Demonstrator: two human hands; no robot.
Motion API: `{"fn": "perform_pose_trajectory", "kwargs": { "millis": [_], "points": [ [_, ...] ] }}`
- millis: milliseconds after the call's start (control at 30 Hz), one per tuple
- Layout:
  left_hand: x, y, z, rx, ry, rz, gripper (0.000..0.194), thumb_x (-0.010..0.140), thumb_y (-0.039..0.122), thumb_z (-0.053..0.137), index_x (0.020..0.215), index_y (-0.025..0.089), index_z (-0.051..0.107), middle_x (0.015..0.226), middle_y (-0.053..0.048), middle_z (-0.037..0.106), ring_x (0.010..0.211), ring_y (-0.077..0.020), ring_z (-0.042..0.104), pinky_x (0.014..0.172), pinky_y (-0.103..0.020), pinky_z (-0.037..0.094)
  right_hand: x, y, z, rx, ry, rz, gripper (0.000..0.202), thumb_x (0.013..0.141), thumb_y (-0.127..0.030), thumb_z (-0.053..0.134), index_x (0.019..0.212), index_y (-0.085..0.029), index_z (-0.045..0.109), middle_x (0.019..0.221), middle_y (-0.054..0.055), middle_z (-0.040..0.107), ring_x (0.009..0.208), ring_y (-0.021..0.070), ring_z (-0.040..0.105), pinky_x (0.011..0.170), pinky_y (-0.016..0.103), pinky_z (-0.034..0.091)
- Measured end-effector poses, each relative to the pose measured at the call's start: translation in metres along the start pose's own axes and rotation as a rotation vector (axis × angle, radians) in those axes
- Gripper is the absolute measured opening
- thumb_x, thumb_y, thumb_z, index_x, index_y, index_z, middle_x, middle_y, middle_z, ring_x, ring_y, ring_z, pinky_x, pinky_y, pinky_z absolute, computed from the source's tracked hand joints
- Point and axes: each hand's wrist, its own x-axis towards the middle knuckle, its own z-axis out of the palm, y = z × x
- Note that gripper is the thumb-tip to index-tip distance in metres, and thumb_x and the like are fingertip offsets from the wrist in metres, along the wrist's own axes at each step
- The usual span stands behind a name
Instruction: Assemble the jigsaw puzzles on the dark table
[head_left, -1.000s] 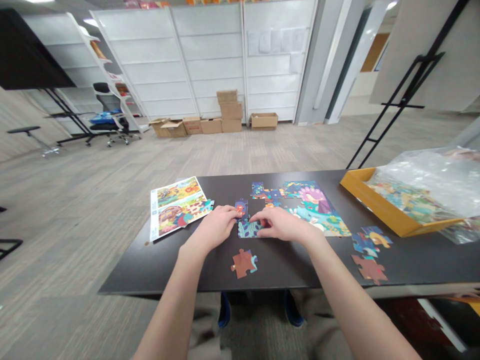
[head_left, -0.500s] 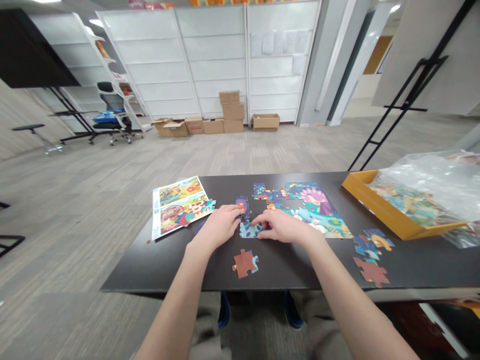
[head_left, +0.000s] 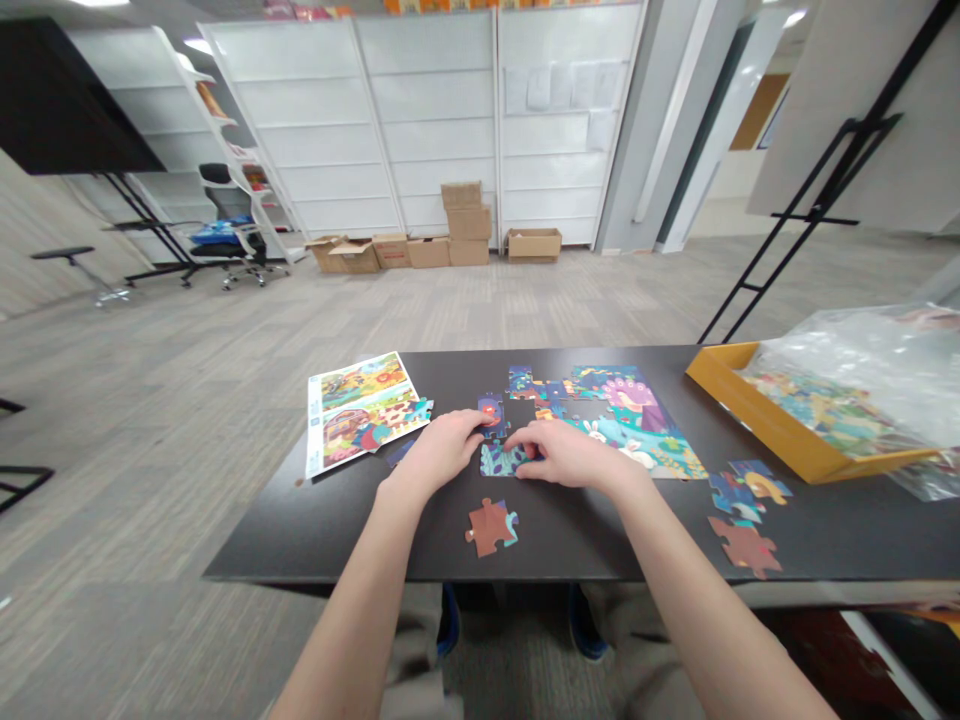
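Observation:
My left hand (head_left: 444, 445) has its thumb and forefinger on a purple jigsaw puzzle piece (head_left: 492, 402) with a red figure. Just below lies a teal, leaf-patterned puzzle piece (head_left: 496, 461), pinched at its right side by my right hand (head_left: 559, 452). The two pieces meet at their edges; whether they are fully locked I cannot tell. To the right is a joined puzzle section (head_left: 630, 400) with rabbits and a pink-and-purple figure, partly hidden by my right hand. A brown puzzle piece (head_left: 491, 527) lies nearer the table's front edge.
A printed picture sheet (head_left: 360, 415) lies at the left, with puzzle pieces at its right edge. At the right stands a yellow box (head_left: 780, 425) holding pieces and clear plastic. Loose blue pieces (head_left: 739, 490) and another brown piece (head_left: 746, 546) lie before it on the black table (head_left: 337, 540).
The purple piece has shifted slightly right under my left fingers, over the teal piece's top edge. My right hand stays nearly still on the teal piece.

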Motion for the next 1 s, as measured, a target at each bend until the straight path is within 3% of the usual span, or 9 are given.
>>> {"fn": "perform_pose_trajectory", "kwargs": {
  "millis": [300, 467, 667, 900, 1000],
  "points": [
    [-0.001, 0.001, -0.003, -0.007, 0.057, 0.019, 0.033, 0.094, 0.011, 0.044, 0.115, 0.018, 0.069, 0.12, -0.009, 0.073, 0.109, -0.0226, 0.067, 0.101, -0.037, 0.051, 0.001, -0.013, 0.002, -0.064, 0.08, 0.056, 0.047, 0.082, -0.05, 0.074, 0.117, -0.018, 0.071, 0.087, 0.005, 0.069, 0.076, 0.0188, 0.061, 0.068, 0.028, 0.041],
    [-0.003, -0.005, -0.012, 0.086, 0.067, -0.014, 0.032, 0.094, 0.013, 0.045, 0.112, 0.018, 0.07, 0.118, -0.008, 0.073, 0.11, -0.0239, 0.066, 0.102, -0.039, 0.05, 0.003, -0.016, 0.004, -0.092, 0.091, 0.069, 0.047, 0.08, -0.05, 0.076, 0.114, -0.018, 0.071, 0.09, 0.006, 0.069, 0.078, 0.0196, 0.061, 0.067, 0.028, 0.039],
    [-0.014, -0.029, -0.032, 0.152, 0.062, -0.222, 0.029, 0.092, 0.022, 0.051, 0.112, 0.019, 0.072, 0.119, -0.009, 0.073, 0.114, -0.0262, 0.066, 0.103, -0.039, 0.05, 0.002, -0.008, 0.003, -0.05, 0.09, 0.068, 0.048, 0.078, -0.05, 0.077, 0.115, -0.019, 0.071, 0.089, 0.005, 0.069, 0.078, 0.0188, 0.061, 0.068, 0.028, 0.04],
    [-0.032, -0.04, -0.053, 0.19, 0.033, -0.4, 0.031, 0.092, 0.025, 0.048, 0.109, 0.024, 0.075, 0.113, -0.007, 0.077, 0.106, -0.0273, 0.07, 0.094, -0.039, 0.053, -0.002, -0.004, -0.006, 0.003, 0.123, 0.083, 0.041, 0.079, -0.043, 0.077, 0.111, -0.017, 0.073, 0.081, 0.003, 0.069, 0.072, 0.0167, 0.06, 0.065, 0.027, 0.04],
    [-0.041, -0.043, -0.064, 0.203, -0.042, -0.461, 0.029, 0.09, 0.025, 0.052, 0.106, 0.024, 0.075, 0.11, -0.008, 0.078, 0.104, -0.0279, 0.071, 0.092, -0.039, 0.053, -0.004, -0.002, -0.012, 0.008, 0.167, 0.091, 0.036, 0.083, -0.041, 0.073, 0.109, -0.016, 0.073, 0.079, 0.003, 0.068, 0.069, 0.016, 0.059, 0.063, 0.027, 0.039]
  ]
}}
